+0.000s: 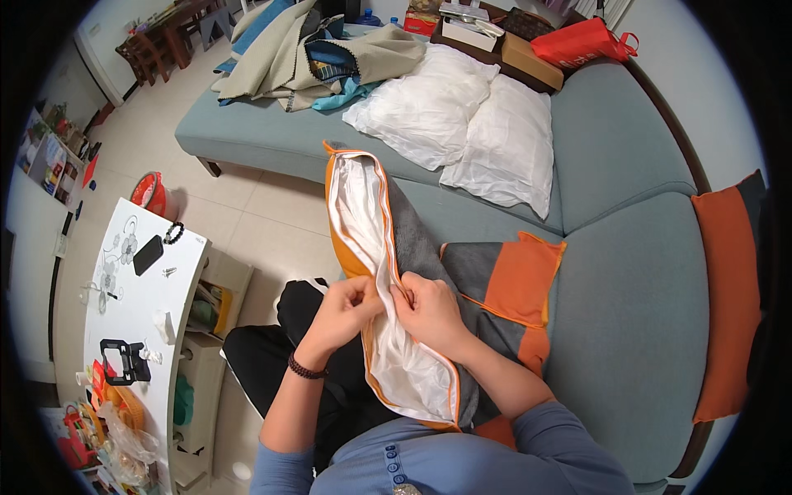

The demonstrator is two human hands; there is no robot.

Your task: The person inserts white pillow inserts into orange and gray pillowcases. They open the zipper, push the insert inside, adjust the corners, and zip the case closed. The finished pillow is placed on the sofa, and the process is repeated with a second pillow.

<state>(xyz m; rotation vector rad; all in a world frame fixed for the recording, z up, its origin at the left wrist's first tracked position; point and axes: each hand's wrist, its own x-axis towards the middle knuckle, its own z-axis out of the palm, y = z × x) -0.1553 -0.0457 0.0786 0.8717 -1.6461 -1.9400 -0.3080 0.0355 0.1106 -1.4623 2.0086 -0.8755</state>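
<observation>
On my lap rests a grey and orange cushion cover (413, 241), its long zipped side gaping. Inside it shows a white cushion insert (359, 185). My left hand (349, 309) pinches the left edge of the opening near its middle. Opposite, my right hand (430, 309) grips the right edge, where white zipper tape with orange piping runs. Whether either hand has the zipper pull is hidden by the fingers. To the right, another grey and orange cushion cover (523, 278) lies limp on the sofa seat.
Two white cushion inserts (427, 99) (504, 145) lie on the blue-grey sofa (625, 322), beside heaped beige and blue fabric (272, 62). An orange cushion (725, 303) leans at the right. A white table (139, 303) at left bears a phone (148, 255) and a bead bracelet (174, 232).
</observation>
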